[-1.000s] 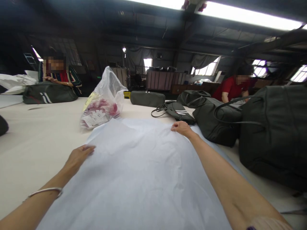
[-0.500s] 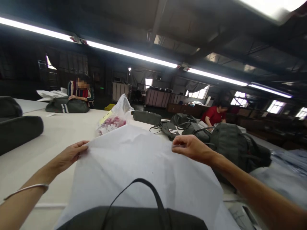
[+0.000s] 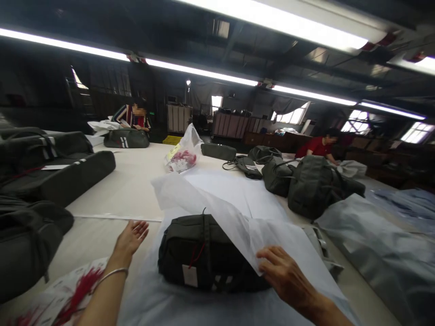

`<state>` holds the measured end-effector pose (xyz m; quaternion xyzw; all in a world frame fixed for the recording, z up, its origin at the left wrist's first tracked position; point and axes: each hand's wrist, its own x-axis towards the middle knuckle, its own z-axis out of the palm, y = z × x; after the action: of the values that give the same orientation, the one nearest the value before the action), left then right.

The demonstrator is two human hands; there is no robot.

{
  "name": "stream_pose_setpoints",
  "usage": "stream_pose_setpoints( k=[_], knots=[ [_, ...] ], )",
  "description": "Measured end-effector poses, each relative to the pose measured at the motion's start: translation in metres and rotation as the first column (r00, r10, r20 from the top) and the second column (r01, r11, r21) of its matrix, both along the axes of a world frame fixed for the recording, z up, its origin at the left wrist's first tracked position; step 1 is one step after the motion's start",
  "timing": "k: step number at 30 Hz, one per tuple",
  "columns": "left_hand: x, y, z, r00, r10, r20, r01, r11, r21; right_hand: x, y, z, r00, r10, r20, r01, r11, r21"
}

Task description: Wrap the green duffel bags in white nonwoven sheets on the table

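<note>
A dark green bag point(image 3: 183, 240) with a red cord and a small white tag lies on a large white sheet point(image 3: 217, 194) in front of me. Part of the sheet is folded over the bag's upper right side. My right hand point(image 3: 277, 269) pinches the sheet's edge at the bag's right end. To the left of the bag, my left hand point(image 3: 132, 237) is raised with its fingers apart, holding nothing; a bangle circles that wrist.
Several dark bags point(image 3: 61, 181) line the left side; more bags point(image 3: 312, 185) stand at the right beside translucent plastic point(image 3: 377, 253). Red-stringed tags point(image 3: 79, 290) lie lower left. A clear bag point(image 3: 185, 154) sits beyond the sheet. Two people work at the far side.
My left hand has let go of the sheet and moved down. My right hand has come down and nearer with its edge, over the bag. The bag now shows more fully.
</note>
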<state>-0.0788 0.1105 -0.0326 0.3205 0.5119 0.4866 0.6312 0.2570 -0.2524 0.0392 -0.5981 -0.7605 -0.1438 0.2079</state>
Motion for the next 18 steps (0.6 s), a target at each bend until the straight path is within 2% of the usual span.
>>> stream_pose_setpoints(
  k=[2,5,7,10,13,14,15,16,17,18],
  knots=[
    [0.011,-0.001,0.014,0.993,-0.067,0.094,0.071,0.997,-0.040,0.003,-0.001,-0.015,0.999,0.022,0.040,-0.024,0.998,0.052],
    [0.031,0.007,0.046,0.971,-0.151,0.187,0.155,0.988,-0.009,0.009,0.001,-0.030,0.995,0.035,0.097,-0.041,0.998,0.054],
    [0.041,0.013,0.069,0.966,-0.176,0.189,0.175,0.984,0.024,0.011,0.002,-0.036,0.993,0.032,0.113,-0.038,0.998,0.053],
    [0.048,0.018,0.099,0.985,-0.133,0.111,0.120,0.986,0.117,0.012,0.002,-0.040,0.992,0.028,0.122,-0.037,0.996,0.079],
    [0.047,0.018,0.126,1.000,0.009,0.003,-0.010,0.947,0.322,0.012,0.002,-0.042,0.992,0.031,0.122,-0.043,0.994,0.102],
    [0.046,0.018,0.136,0.998,0.051,-0.043,-0.029,0.910,0.413,0.012,0.001,-0.042,0.992,0.028,0.125,-0.040,0.994,0.101],
    [0.044,0.017,0.145,0.989,0.087,-0.123,-0.008,0.848,0.530,0.013,0.001,-0.042,0.991,0.020,0.132,-0.033,0.995,0.096],
    [0.043,0.017,0.154,0.965,0.126,-0.231,0.061,0.749,0.660,0.013,0.000,-0.042,0.989,0.016,0.144,-0.028,0.996,0.087],
    [0.043,0.017,0.163,0.919,0.175,-0.352,0.180,0.610,0.772,0.012,0.000,-0.042,0.988,0.009,0.157,-0.021,0.997,0.072],
    [0.042,0.017,0.171,0.856,0.238,-0.459,0.324,0.445,0.835,0.011,0.000,-0.041,0.986,0.002,0.164,-0.012,0.998,0.062]
  ],
)
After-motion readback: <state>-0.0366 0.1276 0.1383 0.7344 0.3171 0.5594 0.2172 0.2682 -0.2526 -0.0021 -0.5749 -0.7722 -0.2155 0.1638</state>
